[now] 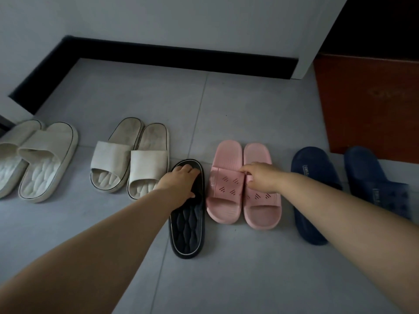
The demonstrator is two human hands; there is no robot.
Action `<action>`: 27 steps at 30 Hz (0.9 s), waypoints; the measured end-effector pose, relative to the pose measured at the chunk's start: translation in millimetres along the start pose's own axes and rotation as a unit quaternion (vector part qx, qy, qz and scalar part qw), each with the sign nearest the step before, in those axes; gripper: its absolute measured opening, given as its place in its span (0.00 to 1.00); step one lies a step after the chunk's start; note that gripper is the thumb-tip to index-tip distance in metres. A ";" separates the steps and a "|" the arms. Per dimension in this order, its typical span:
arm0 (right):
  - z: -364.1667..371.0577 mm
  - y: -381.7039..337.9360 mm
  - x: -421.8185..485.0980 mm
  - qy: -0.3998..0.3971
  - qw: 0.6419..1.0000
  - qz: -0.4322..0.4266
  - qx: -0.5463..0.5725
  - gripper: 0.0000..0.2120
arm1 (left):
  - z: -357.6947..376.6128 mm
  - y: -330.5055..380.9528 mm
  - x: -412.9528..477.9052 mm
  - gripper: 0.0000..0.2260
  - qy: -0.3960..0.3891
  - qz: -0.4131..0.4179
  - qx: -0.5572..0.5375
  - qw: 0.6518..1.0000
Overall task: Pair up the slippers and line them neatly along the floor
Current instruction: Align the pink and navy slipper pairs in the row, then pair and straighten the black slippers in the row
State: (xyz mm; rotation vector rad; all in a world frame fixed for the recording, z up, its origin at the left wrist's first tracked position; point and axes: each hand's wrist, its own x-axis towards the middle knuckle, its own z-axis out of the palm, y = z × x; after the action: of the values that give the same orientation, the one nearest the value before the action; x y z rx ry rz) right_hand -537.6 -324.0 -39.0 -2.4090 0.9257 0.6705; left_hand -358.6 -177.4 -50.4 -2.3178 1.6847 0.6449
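One black quilted foam slipper (187, 230) sits unpaired under left hand (179, 184), fingers curled round its strap, probably to reposition it; right hand (260, 177) pinches pink rubber pair (223, 200) at the straps, likely squaring them.

Left grip (181, 184), right grip (260, 177), both curled.

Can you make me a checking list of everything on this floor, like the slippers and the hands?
Surface: grey tiled floor.
Job's things: cream open-toed slipper pair far left; another cream pair beside it; one black quilted slipper with white trim, alone; pink plastic slippers paired; two navy blue slippers apart, at right.
Clutter: nothing seen.
Hands: left hand grips the black slipper's strap; right hand pinches a pink slipper's strap.
Cables: nothing seen.
Surroundings: white wall, black skirting board, reddish-brown wooden panel at right.
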 end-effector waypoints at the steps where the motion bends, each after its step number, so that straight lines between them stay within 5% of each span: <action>1: 2.2 -2.5 -1.6 0.021 0.999 0.008 -0.036 0.26 | 1.7 -1.2 -0.6 0.34 0.001 -0.014 0.005 1.000; 6: 16.3 -22.4 -37.3 0.106 0.992 0.019 -0.061 0.32 | 2.6 -8.7 -1.3 0.36 -0.061 -0.053 0.020 0.997; 11: 24.5 5.1 -126.9 0.052 0.998 -0.032 -0.019 0.28 | -41.2 -7.0 2.3 0.29 -0.121 -0.016 0.125 0.985; 15: 23.1 56.4 -214.2 0.008 0.994 0.103 0.027 0.29 | -97.7 22.3 1.8 0.36 -0.112 0.007 0.148 0.983; 21: 16.8 115.5 -324.7 0.024 0.950 0.287 0.123 0.23 | -138.0 145.2 -3.9 0.32 0.002 0.133 0.119 0.984; 27: 53.1 199.5 -372.9 -0.024 0.952 0.270 0.139 0.16 | -81.1 295.2 -10.9 0.37 0.006 0.236 0.000 0.972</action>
State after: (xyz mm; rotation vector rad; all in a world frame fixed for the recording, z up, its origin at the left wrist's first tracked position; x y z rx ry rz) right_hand -936.6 -247.2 89.9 -1.8863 1.5663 0.7232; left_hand -620.5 -298.2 52.5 -1.9228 2.2630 0.7087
